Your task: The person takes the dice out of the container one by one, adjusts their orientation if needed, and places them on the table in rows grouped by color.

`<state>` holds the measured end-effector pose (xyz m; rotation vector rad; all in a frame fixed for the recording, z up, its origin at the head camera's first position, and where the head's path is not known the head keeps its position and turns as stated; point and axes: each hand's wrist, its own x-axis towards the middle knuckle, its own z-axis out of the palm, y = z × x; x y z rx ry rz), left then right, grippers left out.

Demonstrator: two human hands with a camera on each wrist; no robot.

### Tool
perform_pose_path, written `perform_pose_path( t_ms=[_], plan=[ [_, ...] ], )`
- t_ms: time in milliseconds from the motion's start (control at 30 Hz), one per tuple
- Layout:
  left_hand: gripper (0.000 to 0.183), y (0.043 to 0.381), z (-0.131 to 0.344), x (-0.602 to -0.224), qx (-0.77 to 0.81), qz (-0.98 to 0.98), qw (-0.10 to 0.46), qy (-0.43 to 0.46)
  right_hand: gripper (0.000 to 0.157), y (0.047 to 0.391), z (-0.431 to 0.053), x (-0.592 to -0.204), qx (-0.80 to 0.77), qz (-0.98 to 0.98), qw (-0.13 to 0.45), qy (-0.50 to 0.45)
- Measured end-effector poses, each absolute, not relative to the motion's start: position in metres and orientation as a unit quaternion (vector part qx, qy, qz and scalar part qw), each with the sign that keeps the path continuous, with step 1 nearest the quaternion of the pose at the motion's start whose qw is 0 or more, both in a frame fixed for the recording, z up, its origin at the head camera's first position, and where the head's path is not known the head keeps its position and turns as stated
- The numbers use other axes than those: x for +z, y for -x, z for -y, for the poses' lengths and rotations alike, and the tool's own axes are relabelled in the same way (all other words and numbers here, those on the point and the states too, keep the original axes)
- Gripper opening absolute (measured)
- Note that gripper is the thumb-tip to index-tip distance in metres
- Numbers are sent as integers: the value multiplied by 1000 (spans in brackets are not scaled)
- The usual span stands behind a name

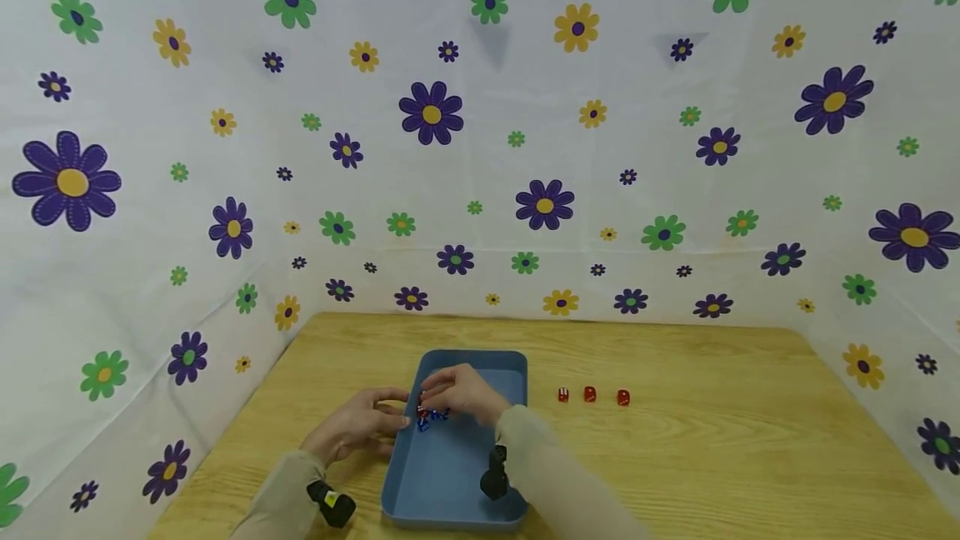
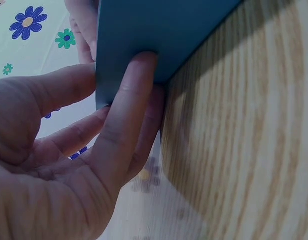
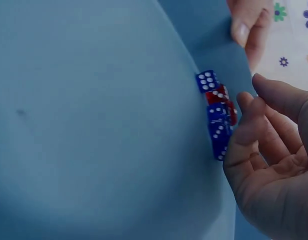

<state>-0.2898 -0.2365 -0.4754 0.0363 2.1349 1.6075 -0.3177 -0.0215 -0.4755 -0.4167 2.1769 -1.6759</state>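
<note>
My right hand [image 1: 467, 392] reaches into a blue rectangular tray [image 1: 453, 473], fingertips close beside a cluster of dice against its left wall. In the right wrist view, several blue dice [image 3: 207, 81] with white pips line that wall, with red dice [image 3: 217, 94] among them. The thumb and bent fingers of this hand stand just beside the cluster, and no die shows between them. My left hand [image 1: 357, 423] is at the tray's left side. Its extended fingers touch the outer wall in the left wrist view, the thumb up by the rim.
Three red dice, a left one [image 1: 563, 395], a middle one [image 1: 590, 394] and a right one [image 1: 623, 397], stand in a row on the wooden table [image 1: 697, 457] right of the tray. A white flowered cloth [image 1: 480, 173] encloses the table at the back and sides.
</note>
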Motion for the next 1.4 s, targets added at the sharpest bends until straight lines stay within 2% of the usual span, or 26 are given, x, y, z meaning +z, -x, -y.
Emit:
perform_pose_path(
  t_ms=[333, 733, 1400],
  plan=[
    [61, 289, 238, -475, 590, -772, 235, -18, 26, 321, 32, -487, -586, -784, 140, 147],
    [61, 290, 238, -476, 587, -774, 237, -21, 32, 321, 33, -496, -531, -821, 110, 180],
    [60, 291, 239, -477, 586, -775, 235, -23, 21, 321, 33, -494, -546, -816, 88, 167]
  ],
)
